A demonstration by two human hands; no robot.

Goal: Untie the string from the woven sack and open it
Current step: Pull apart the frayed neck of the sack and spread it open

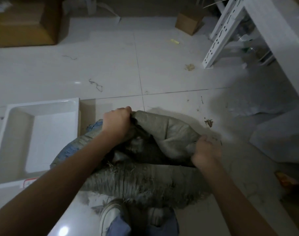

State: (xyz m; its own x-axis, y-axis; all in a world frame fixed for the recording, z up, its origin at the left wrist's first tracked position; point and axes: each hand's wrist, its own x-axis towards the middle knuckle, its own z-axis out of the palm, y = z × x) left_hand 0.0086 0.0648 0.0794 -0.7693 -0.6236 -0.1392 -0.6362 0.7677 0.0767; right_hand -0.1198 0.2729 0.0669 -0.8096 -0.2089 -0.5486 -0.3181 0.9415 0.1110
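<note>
1. I see the woven sack [142,160] lying on the tiled floor [171,74], just in front of my shoes [111,217].
2. My left hand [117,124] has its fingers curled round the sack's far rim; it grips cloth.
3. My right hand [206,153] pinches the rim on the sack's right side, fingers bunched in the fabric.
4. The mouth gapes between the two hands, dark inside, frayed edge nearest me.
5. No string round the neck that I can make out; dim light, so probably untied already.
6. Loose bits of string [96,85] lie on the floor beyond the sack.
7. A white tray [43,106] sits just left of the sack.
8. My judgement: untying done, opening mostly done; what's left is spreading the rim wider.
</note>
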